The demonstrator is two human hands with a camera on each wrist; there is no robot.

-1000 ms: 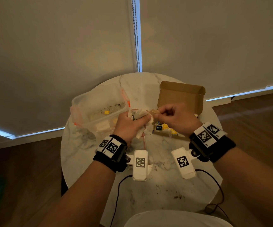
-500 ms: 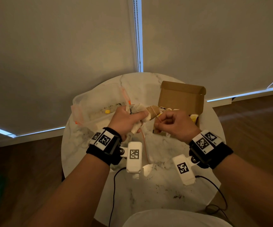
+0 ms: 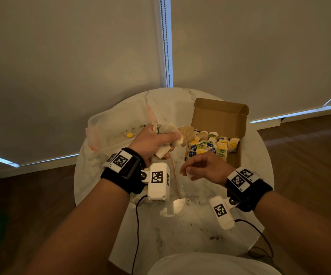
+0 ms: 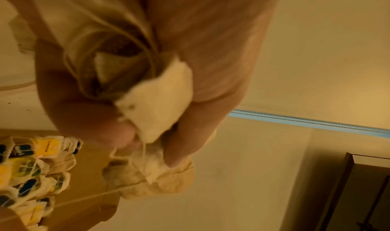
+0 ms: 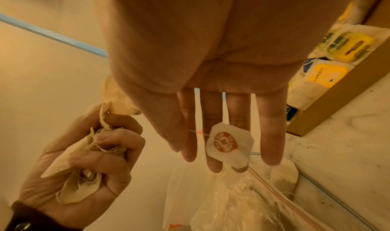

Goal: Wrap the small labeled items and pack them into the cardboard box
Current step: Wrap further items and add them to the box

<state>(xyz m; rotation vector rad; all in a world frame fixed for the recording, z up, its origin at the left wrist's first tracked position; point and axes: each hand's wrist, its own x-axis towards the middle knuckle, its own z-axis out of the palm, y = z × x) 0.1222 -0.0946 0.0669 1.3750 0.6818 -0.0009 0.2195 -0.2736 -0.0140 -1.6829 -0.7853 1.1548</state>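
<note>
Because the tea bags [image 5: 73,164] are soft, light and tearable, left hand [image 3: 150,141] clutches them bunched; right hand [image 5: 211,84], fingers extended, carries the tag [image 5: 229,145].

No text reads clearly: the packed tea bags' tags [image 3: 221,144] are blurred.

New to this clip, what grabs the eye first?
The left hand, raised over the round marble table, grips a crumpled bunch of tea bags with strings trailing. Beside it the right hand hangs with fingers straight, and a paper tag with an orange round print lies against them. Behind the right hand, the open cardboard box holds rows of yellow and blue labeled bags.
</note>
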